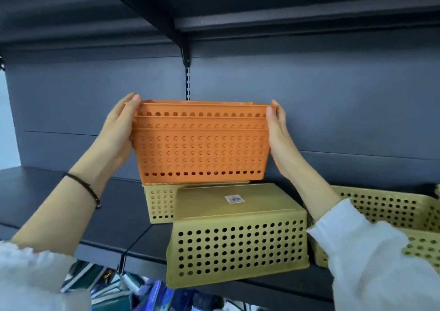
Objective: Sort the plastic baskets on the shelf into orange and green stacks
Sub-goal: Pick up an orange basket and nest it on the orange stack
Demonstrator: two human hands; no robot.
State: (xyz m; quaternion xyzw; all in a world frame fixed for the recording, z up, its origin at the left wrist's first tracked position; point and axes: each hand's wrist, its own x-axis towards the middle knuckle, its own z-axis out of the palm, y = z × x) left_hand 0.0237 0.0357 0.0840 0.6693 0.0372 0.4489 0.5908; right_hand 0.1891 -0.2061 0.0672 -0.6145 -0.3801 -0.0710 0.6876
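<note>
I hold a nested stack of orange baskets [200,144] at its two short ends, my left hand [119,132] on the left end and my right hand [281,139] on the right. The stack hangs just above an upright green basket [158,203] at the back, through whose holes orange shows. In front of that lies a green basket turned upside down [235,239], with a barcode sticker on its bottom. More green baskets [390,206] sit upright at the right, partly behind my right sleeve.
The dark shelf board [71,198] stretches bare to the left of the baskets. Another shelf [262,5] hangs overhead on a bracket [185,53]. Blue and teal goods [147,294] show below the shelf's front edge.
</note>
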